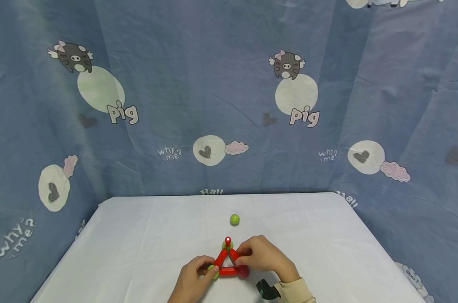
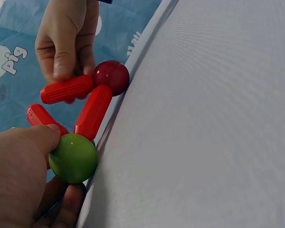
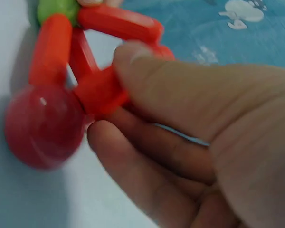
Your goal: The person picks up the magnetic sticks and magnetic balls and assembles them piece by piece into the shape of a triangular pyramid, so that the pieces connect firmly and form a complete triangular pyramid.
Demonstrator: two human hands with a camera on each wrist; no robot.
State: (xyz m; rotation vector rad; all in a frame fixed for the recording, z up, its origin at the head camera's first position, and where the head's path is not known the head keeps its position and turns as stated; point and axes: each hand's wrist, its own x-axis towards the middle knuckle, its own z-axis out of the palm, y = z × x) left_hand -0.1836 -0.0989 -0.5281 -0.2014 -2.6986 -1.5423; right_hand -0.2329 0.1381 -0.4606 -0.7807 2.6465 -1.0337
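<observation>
Red plastic rods and balls form a triangle low in the middle of the head view. My left hand (image 1: 192, 278) grips the green ball (image 2: 74, 158) at its near left corner, thumb on one side and fingers beneath. A dark red ball (image 1: 243, 271) makes the near right corner, joined to the near rod (image 1: 229, 271). With thumb and fingers, my right hand (image 1: 264, 254) pinches the right-side rod (image 3: 102, 90), whose end meets the red ball. At the far corner sits another green ball (image 1: 224, 245), partly covered by a red rod (image 1: 228, 240) rising from it.
Beyond the triangle, a loose green ball (image 1: 234, 219) lies on the white-covered table (image 1: 157, 235). A blue printed curtain (image 1: 221, 97) hangs behind the table and along both sides. A black strap piece (image 1: 267, 290) is beside the right sleeve (image 1: 297, 292).
</observation>
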